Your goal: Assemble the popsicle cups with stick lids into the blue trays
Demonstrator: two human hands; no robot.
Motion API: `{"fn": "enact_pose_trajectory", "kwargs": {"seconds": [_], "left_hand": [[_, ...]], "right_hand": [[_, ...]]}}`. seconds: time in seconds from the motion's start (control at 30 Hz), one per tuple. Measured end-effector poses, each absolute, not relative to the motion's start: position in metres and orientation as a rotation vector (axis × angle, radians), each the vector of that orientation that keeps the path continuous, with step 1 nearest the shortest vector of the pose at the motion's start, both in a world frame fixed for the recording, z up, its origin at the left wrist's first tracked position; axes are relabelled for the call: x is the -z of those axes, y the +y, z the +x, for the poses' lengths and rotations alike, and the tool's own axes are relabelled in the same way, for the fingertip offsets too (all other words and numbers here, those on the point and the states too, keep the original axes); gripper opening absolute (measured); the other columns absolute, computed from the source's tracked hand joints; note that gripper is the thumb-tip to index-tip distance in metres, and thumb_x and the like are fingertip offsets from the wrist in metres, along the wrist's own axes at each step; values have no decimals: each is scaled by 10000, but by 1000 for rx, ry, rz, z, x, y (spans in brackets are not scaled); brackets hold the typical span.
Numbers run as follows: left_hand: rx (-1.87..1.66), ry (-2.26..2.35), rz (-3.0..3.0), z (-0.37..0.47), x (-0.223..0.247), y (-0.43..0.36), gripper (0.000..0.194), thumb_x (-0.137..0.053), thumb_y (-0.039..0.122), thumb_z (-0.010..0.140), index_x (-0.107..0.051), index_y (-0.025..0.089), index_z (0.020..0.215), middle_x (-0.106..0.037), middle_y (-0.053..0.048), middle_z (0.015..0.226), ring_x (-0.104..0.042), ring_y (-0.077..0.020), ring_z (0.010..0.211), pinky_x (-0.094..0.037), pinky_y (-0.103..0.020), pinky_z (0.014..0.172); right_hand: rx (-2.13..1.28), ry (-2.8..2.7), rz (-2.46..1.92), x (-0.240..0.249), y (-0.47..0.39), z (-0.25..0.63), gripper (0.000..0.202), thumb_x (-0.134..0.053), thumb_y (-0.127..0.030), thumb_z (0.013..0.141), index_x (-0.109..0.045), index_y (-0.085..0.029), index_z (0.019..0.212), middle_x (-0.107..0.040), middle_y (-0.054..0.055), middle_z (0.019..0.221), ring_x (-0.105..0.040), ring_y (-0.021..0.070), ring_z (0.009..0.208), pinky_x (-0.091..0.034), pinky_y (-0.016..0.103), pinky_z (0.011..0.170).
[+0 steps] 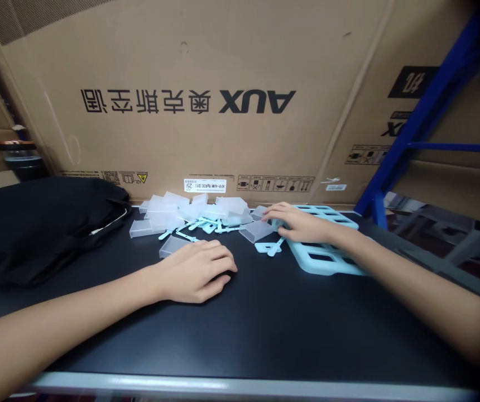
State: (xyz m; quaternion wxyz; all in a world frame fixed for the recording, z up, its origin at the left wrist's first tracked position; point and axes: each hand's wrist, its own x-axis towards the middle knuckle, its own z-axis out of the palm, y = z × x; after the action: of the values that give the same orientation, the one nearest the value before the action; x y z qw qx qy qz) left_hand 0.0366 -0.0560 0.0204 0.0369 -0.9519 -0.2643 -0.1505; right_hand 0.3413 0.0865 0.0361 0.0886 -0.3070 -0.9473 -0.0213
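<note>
My left hand (200, 272) lies palm down on the black tabletop, fingers loosely bent, with nothing visible in it. Just behind it is a clear plastic box (172, 245), partly covered by the hand. My right hand (301, 223) reaches over the left edge of a light blue plastic rack (321, 263) with rectangular openings. Its fingers are apart, their tips near a frosted plastic box (258, 230); whether they touch it I cannot tell. Below that hand lie a small light blue frame piece (264, 247) and a thin blue strip (276, 247).
Several frosted boxes (162, 215) are heaped at the back, with small blue strips (209, 225) before them. A black cloth bag (47, 223) lies at the left, a dark jar (22, 159) behind it. A large cardboard carton (190, 139) stands behind the table; a blue metal post (416, 123) rises at the right.
</note>
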Motion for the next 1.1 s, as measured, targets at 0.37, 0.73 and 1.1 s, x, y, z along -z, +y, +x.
{"fn": "enact_pose_trajectory", "kwargs": {"seconds": [0.37,0.73,1.1], "left_hand": [[386,-820,-2909,37,-20,-55,219,-461,256,924,-578,204,1101,-615,-65,1157,-578,-211,1019,-441,-346,905],[978,-694,-2731,36,-17,-55,608,-606,314,861,-231,291,1338,-305,-166,1474,-382,-296,1330,-428,-494,994],[865,-611,-2848,32,-14,-55,485,-512,223,833,-317,241,1277,-629,-62,1104,-641,-189,928,-505,-314,805]], "right_hand": [[265,-2711,-680,-53,84,350,155,-525,-234,799,-624,-226,918,-629,87,1052,-552,250,1065,-453,424,917],[-474,-2514,-425,-67,-23,280,154,-594,-303,839,-596,-246,981,-667,32,978,-620,176,866,-511,310,736],[-337,-2646,-555,-75,-17,292,332,-492,-338,905,-520,-261,1226,-583,82,1185,-565,203,1013,-481,347,833]]}}
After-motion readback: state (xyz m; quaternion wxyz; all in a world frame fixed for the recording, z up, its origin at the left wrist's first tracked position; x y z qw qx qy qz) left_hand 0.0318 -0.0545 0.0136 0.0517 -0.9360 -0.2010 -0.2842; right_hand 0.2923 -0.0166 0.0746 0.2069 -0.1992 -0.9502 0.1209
